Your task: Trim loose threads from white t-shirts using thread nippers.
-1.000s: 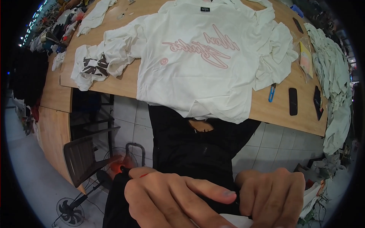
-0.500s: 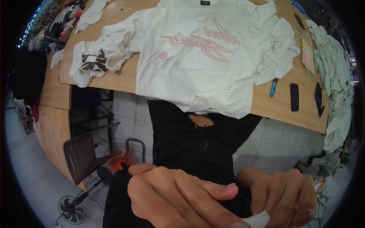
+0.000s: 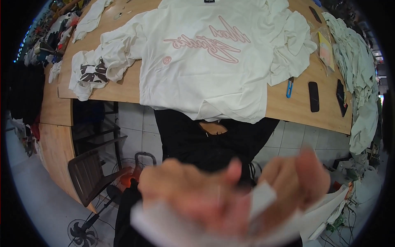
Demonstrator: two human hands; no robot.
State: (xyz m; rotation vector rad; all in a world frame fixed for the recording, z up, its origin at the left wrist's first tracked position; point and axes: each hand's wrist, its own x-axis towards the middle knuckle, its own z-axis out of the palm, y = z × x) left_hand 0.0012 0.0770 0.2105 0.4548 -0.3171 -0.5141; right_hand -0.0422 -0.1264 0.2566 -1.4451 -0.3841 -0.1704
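Note:
Both hands are close in front of me and smeared by motion. My left hand (image 3: 185,187) is curled, with its thumb raised, on a limp white piece (image 3: 164,226) that could be cloth or paper. My right hand (image 3: 290,181) is closed around another part of the same piece, with its thumb pointing up. A flap of white shows between the two hands, and the lower fingers are hidden. Beyond them, a white long-sleeved top (image 3: 197,82) with pink outlined lettering lies spread on the wooden table (image 3: 279,108). Neither hand touches it.
Blue-handled thread snips (image 3: 290,87), a black phone (image 3: 314,96) and a dark pointed item (image 3: 341,98) lie at the table's right. Pale garments (image 3: 358,74) hang over that edge. A brown chair (image 3: 88,175) and a fan (image 3: 82,234) stand at lower left.
The hands have shifted upward and now blur. Much more of the white piece shows below and between them. Both thumbs have turned up. The view has tilted slightly; the table things lie still.

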